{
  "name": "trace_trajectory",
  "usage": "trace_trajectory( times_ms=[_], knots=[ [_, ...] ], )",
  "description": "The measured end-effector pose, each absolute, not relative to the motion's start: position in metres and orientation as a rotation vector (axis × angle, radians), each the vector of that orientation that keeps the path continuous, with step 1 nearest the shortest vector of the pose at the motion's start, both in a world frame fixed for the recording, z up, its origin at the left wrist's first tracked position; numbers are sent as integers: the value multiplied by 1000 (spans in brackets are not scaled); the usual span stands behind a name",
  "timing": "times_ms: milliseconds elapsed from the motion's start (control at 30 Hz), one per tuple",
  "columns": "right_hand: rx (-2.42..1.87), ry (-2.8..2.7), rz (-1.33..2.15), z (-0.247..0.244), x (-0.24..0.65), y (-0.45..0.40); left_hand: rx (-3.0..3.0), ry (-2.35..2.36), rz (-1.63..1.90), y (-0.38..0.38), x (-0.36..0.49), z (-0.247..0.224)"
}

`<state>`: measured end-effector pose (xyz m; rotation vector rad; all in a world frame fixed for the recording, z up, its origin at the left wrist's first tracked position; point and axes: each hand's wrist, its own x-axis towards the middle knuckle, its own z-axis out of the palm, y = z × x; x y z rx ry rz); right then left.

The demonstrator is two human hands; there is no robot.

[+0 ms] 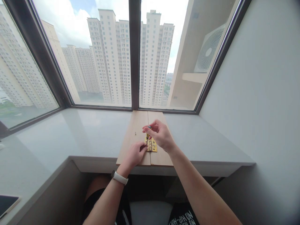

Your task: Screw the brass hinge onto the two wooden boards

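Screwdriver, handle pinched in fingertips of right hand; left hand, fingers drawn together at the shaft, exact grip unclear; yellow hinge, just beneath the fingers, on wooden boards; dark cloth, below the fingers, lettered "NO HIP-HO", remainder unclear

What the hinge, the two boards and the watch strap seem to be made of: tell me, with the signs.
Hinge: metal, glossy, perhaps brass or brass-plated, from its yellow shine.
Boards: probably wood or veneer, matt, from their pale tan colour.
Watch strap: possibly silicone, smooth and off-white, curving closely round the wrist.
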<state>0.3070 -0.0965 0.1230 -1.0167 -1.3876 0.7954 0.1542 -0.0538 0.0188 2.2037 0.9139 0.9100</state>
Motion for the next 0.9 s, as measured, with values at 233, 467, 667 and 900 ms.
trace_trajectory(
  times_ms=[233,467,667,900],
  knots=[
    [-956,-1488,916,126,307,-98,2224,927,925,-53,154,18],
    [-1058,-1437,746,125,304,-96,2214,916,928,-53,155,19],
    [-1030,-1379,782,125,305,-98,2210,925,913,-54,155,21],
    [-968,-1445,853,124,308,-98,2217,930,924,-54,154,21]
  ],
)
